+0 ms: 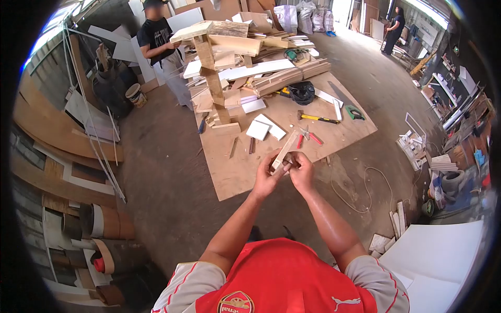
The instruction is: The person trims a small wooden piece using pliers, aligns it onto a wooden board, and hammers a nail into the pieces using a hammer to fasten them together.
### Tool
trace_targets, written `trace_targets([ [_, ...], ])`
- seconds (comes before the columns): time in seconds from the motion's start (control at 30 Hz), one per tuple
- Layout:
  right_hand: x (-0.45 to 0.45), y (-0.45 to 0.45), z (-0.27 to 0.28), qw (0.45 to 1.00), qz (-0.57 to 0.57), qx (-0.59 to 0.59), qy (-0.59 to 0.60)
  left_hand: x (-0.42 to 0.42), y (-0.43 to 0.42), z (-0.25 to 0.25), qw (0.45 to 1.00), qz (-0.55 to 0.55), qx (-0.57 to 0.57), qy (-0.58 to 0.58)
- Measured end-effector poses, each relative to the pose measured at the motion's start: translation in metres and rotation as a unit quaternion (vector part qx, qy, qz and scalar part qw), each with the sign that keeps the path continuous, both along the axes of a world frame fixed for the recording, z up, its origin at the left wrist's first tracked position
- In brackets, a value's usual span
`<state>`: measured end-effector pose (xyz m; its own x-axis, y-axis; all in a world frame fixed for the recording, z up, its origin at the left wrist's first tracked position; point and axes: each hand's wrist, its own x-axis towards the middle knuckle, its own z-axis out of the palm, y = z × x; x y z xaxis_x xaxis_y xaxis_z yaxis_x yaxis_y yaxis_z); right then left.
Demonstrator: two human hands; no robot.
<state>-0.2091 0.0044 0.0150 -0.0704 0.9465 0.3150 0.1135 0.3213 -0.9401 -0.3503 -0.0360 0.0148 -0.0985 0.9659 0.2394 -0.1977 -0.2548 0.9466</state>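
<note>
Just off the near edge of the worktable, a short pale wooden strip (285,149) tilts up and away from me. My left hand (266,175) is closed around its lower end. Close against it, my right hand (301,171) has its fingers pinched together beside the strip; anything small between them is too hidden to name. Beyond my hands lie red-handled pliers (308,136) with their handles apart. A hammer (318,118) with a yellow and black handle rests farther back, and white square pieces (259,129) lie to the left.
The wooden worktable (222,175) carries a heap of planks and offcuts (261,68), a handsaw (352,110) and a black plastic bag (301,94). Another person (159,44) stands behind its left side; a second person (395,31) is far right. A cord (365,206) trails over the floor.
</note>
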Motion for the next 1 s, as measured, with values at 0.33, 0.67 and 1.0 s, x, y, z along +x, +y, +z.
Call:
trace_targets([
  [0.33, -0.058, -0.002, 0.011, 0.996, -0.006, -0.003, -0.093, -0.056, 0.003, -0.020, 0.996, 0.029, 0.006, -0.078],
  [0.67, -0.073, -0.006, -0.024, 0.991, -0.053, 0.001, -0.121, -0.071, 0.007, -0.053, 0.986, -0.009, -0.103, -0.131],
  [1.0, -0.070, -0.021, -0.086, 0.984, -0.075, 0.015, -0.158, -0.067, -0.002, -0.100, 0.953, -0.046, -0.256, -0.152],
])
